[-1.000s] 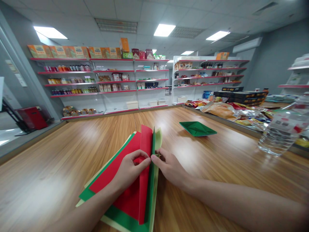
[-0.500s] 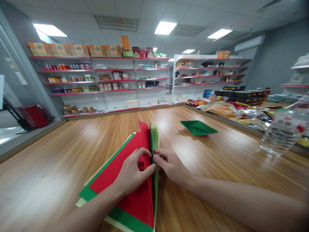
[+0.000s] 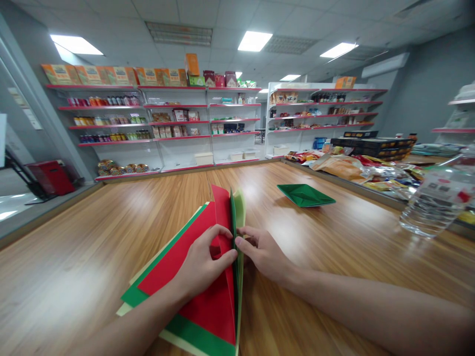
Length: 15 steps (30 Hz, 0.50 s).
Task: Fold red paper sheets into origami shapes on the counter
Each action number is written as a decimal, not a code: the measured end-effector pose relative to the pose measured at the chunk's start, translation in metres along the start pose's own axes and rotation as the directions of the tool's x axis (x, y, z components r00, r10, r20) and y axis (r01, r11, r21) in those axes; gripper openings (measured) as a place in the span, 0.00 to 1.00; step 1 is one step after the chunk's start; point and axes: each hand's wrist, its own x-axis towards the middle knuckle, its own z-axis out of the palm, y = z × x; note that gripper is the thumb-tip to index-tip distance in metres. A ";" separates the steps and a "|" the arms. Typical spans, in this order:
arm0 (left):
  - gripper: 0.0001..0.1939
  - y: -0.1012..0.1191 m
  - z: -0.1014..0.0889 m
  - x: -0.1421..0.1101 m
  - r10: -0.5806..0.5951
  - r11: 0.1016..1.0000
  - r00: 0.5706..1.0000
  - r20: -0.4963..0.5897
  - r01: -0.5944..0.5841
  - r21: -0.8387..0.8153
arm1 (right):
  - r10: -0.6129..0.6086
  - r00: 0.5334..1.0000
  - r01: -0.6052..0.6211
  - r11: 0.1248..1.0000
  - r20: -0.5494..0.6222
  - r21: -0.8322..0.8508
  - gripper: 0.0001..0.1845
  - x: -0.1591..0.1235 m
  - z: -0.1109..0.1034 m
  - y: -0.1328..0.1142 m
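Sheets of red paper (image 3: 178, 262), green paper (image 3: 202, 337) and pale yellow paper (image 3: 240, 207) lie stacked on the wooden table, their right edges bent upward. My left hand (image 3: 208, 257) rests over the red sheet, thumb and fingers closed at the raised edge of a dark green sheet. From the other side, my right hand (image 3: 263, 254) pinches the raised edges, its thumb near my left fingertips. Which sheets each hand grips is partly hidden. Farther right, a folded green paper piece (image 3: 306, 195) sits by itself on the table.
A clear plastic bottle (image 3: 434, 200) stands at the right. Behind it, packaged snacks (image 3: 345, 168) and black boxes (image 3: 371, 147) fill the side table. Shelves of goods (image 3: 178, 121) line the back. A red case (image 3: 52, 178) is at the far left, beyond the wooden table (image 3: 81, 237).
Both hands stay at the raised paper edges, with only a very slight shift of the fingers. The papers and the folded green piece look the same.
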 end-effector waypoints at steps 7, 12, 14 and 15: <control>0.10 -0.004 -0.001 0.000 -0.009 1.000 1.000 -0.014 0.009 0.015 | -0.002 1.000 0.001 0.999 0.007 0.046 0.11 -0.001 0.001 0.001; 0.14 -0.005 0.000 -0.001 -0.015 1.000 1.000 -0.021 0.015 -0.002 | 0.032 0.999 -0.032 0.990 0.003 0.138 0.10 -0.001 0.001 0.003; 0.19 -0.004 0.001 -0.002 -0.030 0.999 0.999 -0.013 0.030 -0.039 | 0.058 0.998 -0.058 0.980 0.004 0.188 0.15 0.001 0.001 0.003; 0.21 -0.003 0.002 -0.003 -0.038 0.997 0.999 -0.005 0.038 -0.065 | 0.064 0.998 -0.063 0.976 0.002 0.207 0.16 0.001 0.001 0.003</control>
